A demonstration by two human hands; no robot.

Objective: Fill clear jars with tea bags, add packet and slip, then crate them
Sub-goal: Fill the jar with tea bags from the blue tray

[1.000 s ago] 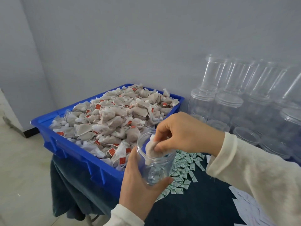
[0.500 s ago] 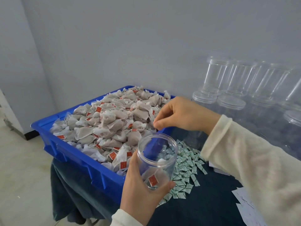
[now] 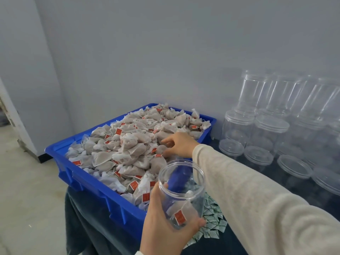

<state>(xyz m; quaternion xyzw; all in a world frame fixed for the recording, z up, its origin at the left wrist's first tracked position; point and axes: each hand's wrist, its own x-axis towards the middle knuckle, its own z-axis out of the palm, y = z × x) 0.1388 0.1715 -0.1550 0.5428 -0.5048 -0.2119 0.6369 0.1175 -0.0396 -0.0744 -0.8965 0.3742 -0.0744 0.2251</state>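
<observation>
Task barely started — clear plastic jar [image 3: 181,192] grasped in left hand [image 3: 163,227] above table's front edge, one tea bag [image 3: 181,212] inside. Right hand [image 3: 179,144] pinches next bag in blue plastic tray [image 3: 103,192]. Packet, slip, crating remain.

We seem to be in a small packing room or workshop, not a home kitchen. At centre frame a blue plastic crate [image 3: 88,183] is heaped with bulk tea bags [image 3: 132,144], standing on a table under a dark cloth [image 3: 88,227]. At the right, rows of identical clear jars [image 3: 276,111] are stacked against the wall, some with lids. At lower centre lies a pile of small green packets [image 3: 211,218]. Bare grey walls [image 3: 165,43] and a plain concrete floor [image 3: 27,181] at the left complete the setting.
</observation>
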